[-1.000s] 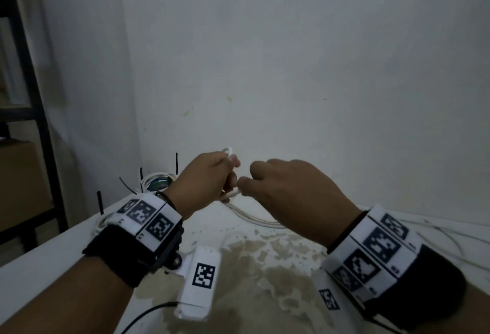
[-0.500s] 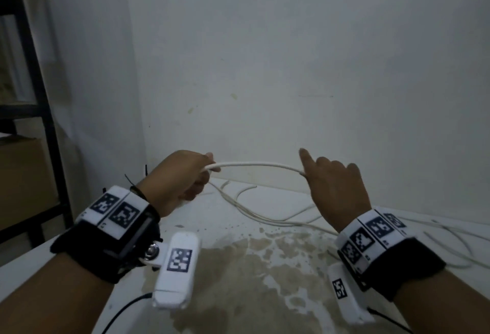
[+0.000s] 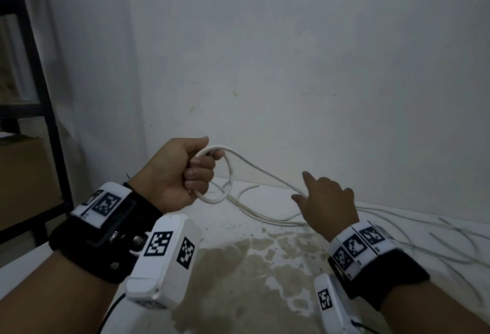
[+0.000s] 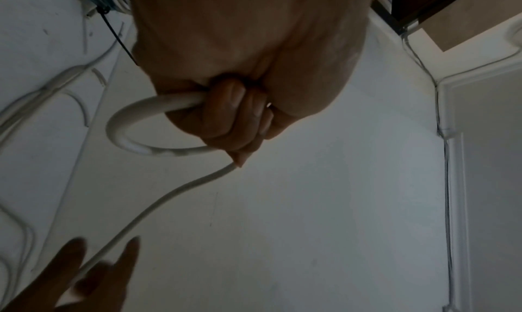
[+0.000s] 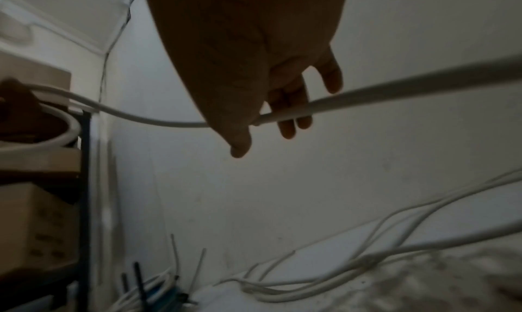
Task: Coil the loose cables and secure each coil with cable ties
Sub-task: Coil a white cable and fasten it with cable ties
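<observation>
Gripping a small loop of white cable (image 3: pixel 228 172) in a fist, the left hand (image 3: pixel 180 172) is raised above the far left part of the white table (image 3: pixel 238 230), near the wall. The left wrist view shows its fingers (image 4: pixel 234 116) curled tightly around the cable, with one round loop standing out beside the knuckles. From that fist the cable runs down and across to the right hand (image 3: pixel 328 201), which hovers lower, above the table's far middle. Its fingers (image 5: pixel 291 107) are extended and relaxed, and the cable passes across them and under the thumb without being clenched. Beyond the right hand the cable drops to the tabletop, where more loose white cables (image 3: pixel 437 238) sprawl toward the right edge and along the far edge. A finished coil with black cable ties (image 5: pixel 138 279) sits at the far left corner. Brownish stains (image 3: pixel 265 259) mark the table's near middle.
</observation>
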`<control>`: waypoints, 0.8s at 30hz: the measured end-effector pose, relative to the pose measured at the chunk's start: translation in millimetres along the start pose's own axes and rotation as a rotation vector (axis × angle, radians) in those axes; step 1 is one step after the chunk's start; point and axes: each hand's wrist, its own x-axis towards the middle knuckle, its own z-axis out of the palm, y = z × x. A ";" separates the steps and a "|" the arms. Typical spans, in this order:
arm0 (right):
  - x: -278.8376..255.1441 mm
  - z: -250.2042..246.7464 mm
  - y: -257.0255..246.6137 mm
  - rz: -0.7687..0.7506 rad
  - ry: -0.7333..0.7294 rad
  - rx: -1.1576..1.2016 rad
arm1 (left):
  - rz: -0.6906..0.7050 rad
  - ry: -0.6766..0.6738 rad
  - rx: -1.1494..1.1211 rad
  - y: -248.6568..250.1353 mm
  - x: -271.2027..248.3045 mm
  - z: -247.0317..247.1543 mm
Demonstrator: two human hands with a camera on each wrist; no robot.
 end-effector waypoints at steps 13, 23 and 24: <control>0.3 -23.3 -62.8 -0.340 0.430 0.783 | -0.030 -0.057 0.096 -31.5 -1.2 15.9; -9.8 -17.9 -56.8 -0.260 0.187 1.009 | 0.081 -0.125 0.030 -35.6 -2.5 25.6; -11.1 -16.3 -56.6 -0.244 0.213 1.025 | 0.085 -0.129 -0.003 -34.0 -2.0 25.0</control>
